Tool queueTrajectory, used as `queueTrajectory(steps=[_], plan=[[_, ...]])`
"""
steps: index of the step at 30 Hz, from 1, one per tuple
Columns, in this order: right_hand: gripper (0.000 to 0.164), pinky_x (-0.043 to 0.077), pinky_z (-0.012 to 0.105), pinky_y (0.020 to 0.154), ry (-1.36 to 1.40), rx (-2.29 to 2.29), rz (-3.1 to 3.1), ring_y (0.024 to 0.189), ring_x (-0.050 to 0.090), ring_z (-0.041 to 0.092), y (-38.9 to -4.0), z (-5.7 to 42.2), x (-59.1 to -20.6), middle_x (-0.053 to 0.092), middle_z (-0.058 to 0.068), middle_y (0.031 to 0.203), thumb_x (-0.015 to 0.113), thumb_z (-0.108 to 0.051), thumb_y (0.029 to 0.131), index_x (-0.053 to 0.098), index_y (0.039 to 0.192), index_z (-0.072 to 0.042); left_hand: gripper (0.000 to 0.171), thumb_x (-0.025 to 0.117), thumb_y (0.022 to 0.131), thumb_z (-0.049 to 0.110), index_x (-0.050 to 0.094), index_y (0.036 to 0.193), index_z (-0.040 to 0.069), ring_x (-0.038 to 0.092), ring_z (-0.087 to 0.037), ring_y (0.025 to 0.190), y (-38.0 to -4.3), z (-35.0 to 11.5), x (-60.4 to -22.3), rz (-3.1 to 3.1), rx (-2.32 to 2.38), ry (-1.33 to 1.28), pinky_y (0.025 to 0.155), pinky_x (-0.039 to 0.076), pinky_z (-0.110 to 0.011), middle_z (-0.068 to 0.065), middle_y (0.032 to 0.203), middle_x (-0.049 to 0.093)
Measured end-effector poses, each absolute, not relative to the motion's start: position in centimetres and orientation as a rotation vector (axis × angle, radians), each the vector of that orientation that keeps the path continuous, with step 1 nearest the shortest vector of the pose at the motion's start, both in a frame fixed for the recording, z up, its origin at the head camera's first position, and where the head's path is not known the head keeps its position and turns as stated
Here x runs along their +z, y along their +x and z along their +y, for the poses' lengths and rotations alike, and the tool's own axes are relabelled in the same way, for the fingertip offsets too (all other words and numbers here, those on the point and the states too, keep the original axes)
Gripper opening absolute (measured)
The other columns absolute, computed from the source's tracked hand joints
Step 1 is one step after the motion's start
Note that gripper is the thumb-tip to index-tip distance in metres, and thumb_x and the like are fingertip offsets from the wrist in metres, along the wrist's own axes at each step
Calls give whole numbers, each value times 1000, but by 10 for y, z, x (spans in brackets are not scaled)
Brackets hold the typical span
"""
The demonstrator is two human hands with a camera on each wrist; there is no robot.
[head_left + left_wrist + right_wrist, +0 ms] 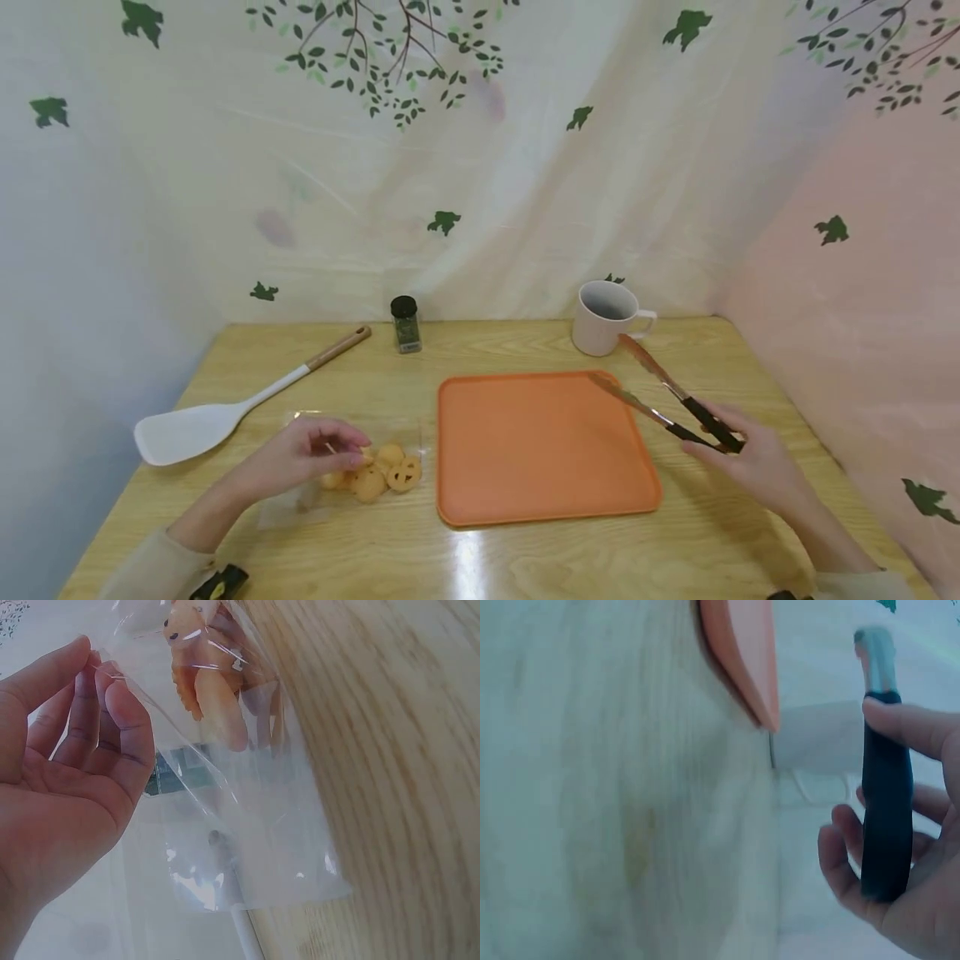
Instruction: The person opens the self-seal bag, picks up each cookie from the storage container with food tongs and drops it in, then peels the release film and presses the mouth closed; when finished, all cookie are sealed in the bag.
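Note:
My left hand [300,458] pinches the edge of a clear plastic bag [262,855] between thumb and fingertips. Round golden biscuits [405,473], some with smiling faces, lie inside the bag on the wooden table. My right hand [768,467] grips the black handles of a pair of tongs [705,414], whose two arms are spread apart and point towards the back left. One arm of the tongs overlaps the right edge of an orange tray [543,450]; the tip of the other overlaps the mug. In the right wrist view a black tong handle [887,802] lies between thumb and curled fingers.
A white mug [596,325] stands at the back right, its handle to the right. A small black-lidded spice jar [406,327] stands at the back. To the left lies a white spatula [195,429] with a wooden handle. A leaf-patterned curtain [480,183] surrounds the table.

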State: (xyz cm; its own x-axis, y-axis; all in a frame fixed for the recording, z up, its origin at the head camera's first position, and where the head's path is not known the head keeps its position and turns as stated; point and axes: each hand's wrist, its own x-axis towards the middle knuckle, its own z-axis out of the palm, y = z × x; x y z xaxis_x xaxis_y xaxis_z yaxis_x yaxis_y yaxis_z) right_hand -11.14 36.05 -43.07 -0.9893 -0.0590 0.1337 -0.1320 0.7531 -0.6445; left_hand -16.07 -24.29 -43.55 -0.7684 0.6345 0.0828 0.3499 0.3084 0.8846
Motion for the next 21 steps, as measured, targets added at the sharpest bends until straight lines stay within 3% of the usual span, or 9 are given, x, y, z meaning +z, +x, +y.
queueTrajectory(steps=[2,3,7,9,11,13,17,21], plan=[[76,53,41,76,57,1073,-2868,118,54,47,-107,368,-432,49,29,145,78,-34,92,43,153,-5,22,69,98,12,71,115,-2,66,-15,86,-162,-242,-435,2308,1434,884,69,57,-30,-11,101,72],[77,52,40,72,1,1081,-2880,110,57,45,-106,371,-434,54,30,139,77,-35,92,42,154,-5,22,69,98,12,71,116,-2,66,-15,85,-162,-242,-435,2311,1430,883,69,57,-29,-11,100,72],[80,45,34,58,-159,1146,-2916,75,55,29,-103,383,-439,65,26,109,75,-34,94,36,156,-1,23,69,98,13,71,116,-2,66,-15,86,-159,-244,-436,2322,1421,863,70,57,-29,-14,102,72],[82,41,31,54,-230,1140,-2945,68,52,20,-105,387,-443,67,23,99,75,-37,94,35,155,-1,23,69,98,14,71,116,0,66,-14,86,-156,-246,-437,2327,1418,840,70,57,-29,-15,103,72],[84,44,32,59,-267,1108,-2985,80,60,26,-108,392,-446,68,32,105,73,-41,95,33,155,1,23,69,98,15,71,116,0,66,-14,87,-153,-248,-439,2329,1421,828,70,57,-29,-16,104,71],[87,50,37,66,-281,1109,-3014,93,64,40,-109,395,-449,61,41,120,71,-44,95,30,155,3,23,70,98,14,71,116,0,66,-14,87,-151,-249,-440,2332,1428,840,70,57,-30,-16,103,71],[90,54,54,79,-250,1107,-3033,119,50,61,-109,401,-458,41,46,140,67,-43,99,23,155,11,22,69,98,12,71,115,-2,66,-13,84,-153,-247,-440,2343,1444,905,67,57,-29,-12,99,72],[92,51,61,87,-215,1096,-3034,124,43,65,-110,401,-465,36,49,139,63,-41,101,15,152,18,20,68,98,10,71,114,-2,65,-13,83,-156,-247,-437,2347,1445,922,66,56,-28,-6,98,72]])
